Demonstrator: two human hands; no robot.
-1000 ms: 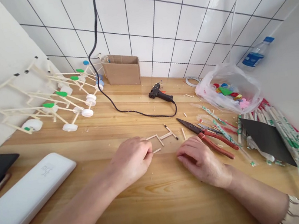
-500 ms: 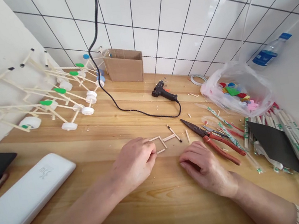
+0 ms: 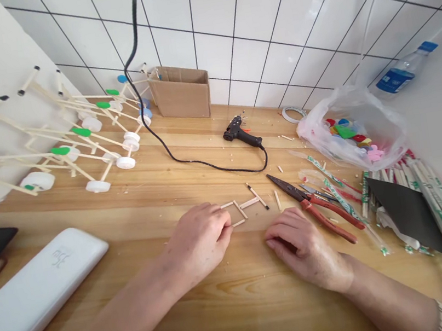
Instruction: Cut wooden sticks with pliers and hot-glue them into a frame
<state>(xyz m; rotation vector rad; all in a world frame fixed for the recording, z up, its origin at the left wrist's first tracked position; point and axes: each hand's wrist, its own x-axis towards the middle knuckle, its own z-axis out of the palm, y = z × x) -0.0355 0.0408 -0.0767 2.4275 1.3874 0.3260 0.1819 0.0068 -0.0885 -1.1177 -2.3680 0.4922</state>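
My left hand (image 3: 203, 235) rests on the wooden table with its fingers curled round the left end of a small frame of wooden sticks (image 3: 239, 210). The frame's crosspiece at the far right has black tips. Beside it, my right hand (image 3: 302, 247) lies on the table with fingers curled inward and nothing visible in them. A loose short stick (image 3: 277, 201) lies just beyond its fingertips. Right of that hand are pliers (image 3: 314, 207) with red handles, lying with jaws toward the back left. The part of the frame under my left fingers is hidden.
A black glue gun (image 3: 242, 133) and its cord lie behind the frame. Stick-built model bicycles with white wheels (image 3: 97, 186) stand at left, near a white power bank (image 3: 50, 301). A cardboard box (image 3: 181, 93), a plastic bag of coloured pieces (image 3: 348, 127) and wrapped chopsticks (image 3: 437, 199) surround the area.
Both hands and the stick frame stay where they were. Only the camera's view has shifted slightly.
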